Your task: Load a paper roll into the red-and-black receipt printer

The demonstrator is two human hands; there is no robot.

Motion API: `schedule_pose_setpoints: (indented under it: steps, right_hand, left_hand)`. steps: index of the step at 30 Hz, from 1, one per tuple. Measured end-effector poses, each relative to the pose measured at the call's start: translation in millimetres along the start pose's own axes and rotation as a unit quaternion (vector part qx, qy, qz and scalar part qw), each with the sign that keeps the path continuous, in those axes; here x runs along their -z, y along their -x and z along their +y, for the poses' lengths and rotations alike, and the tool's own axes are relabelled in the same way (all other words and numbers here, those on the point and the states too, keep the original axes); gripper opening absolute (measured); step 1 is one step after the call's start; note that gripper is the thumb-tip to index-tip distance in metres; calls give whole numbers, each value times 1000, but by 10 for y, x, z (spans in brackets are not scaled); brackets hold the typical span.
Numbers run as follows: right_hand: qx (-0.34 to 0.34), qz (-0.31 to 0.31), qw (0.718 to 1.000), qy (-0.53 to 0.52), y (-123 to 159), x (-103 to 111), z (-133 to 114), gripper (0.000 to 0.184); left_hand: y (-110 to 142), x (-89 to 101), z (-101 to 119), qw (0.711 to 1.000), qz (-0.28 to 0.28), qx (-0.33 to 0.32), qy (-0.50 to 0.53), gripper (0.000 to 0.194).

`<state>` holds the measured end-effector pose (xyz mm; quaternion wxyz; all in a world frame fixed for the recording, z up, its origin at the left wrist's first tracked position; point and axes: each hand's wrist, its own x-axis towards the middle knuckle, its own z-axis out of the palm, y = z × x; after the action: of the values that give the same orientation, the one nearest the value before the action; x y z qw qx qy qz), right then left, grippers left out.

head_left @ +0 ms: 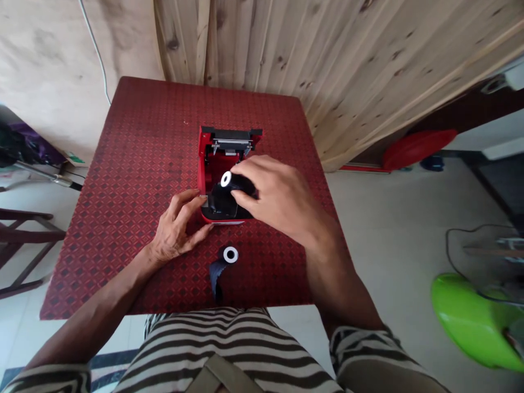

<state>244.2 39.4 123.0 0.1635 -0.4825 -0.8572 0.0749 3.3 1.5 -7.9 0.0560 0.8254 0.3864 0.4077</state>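
Observation:
A small red and black label printer (207, 213) stands on the table with its lid (231, 136) raised. My right hand (282, 196) is closed around a black ribbon roll (241, 184) with a white core, held tilted over the printer's front part. Black film hangs from this roll down toward the front opening. My left hand (174, 226) grips the printer's front left corner, fingers on the side edge and thumb along the front. Nearer to me, a second black roll (230, 255) with a white core lies on the table, a loose strip trailing from it.
The table (139, 142) wears a red patterned cover and stands near a wooden plank wall (262, 43). A dark wooden stool (24, 234) is at the left. On the floor at the right are a green plastic object (466, 322) and a red one (417, 148).

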Motion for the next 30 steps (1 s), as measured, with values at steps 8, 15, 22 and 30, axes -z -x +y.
schedule_pose_setpoints:
  steps: [8,15,22,30]
  right_hand:
    - [-253,200,904,-280,848,-486,912,32]
    - [-281,232,867,-339,934,-1090,1136,35]
    - [-273,213,897,-273,1148,-971,1034,54]
    - [-206,44,933,-291,1479,-616,57,17]
  left_hand:
    - [4,-21,-35,1000,13,3,-1,70]
    - [21,-31,-71,1000,6,8,3,74]
    - [5,-20,-68,1000,-2,5,8,73]
    - [34,-33,-67,999,-17,35,19,73]
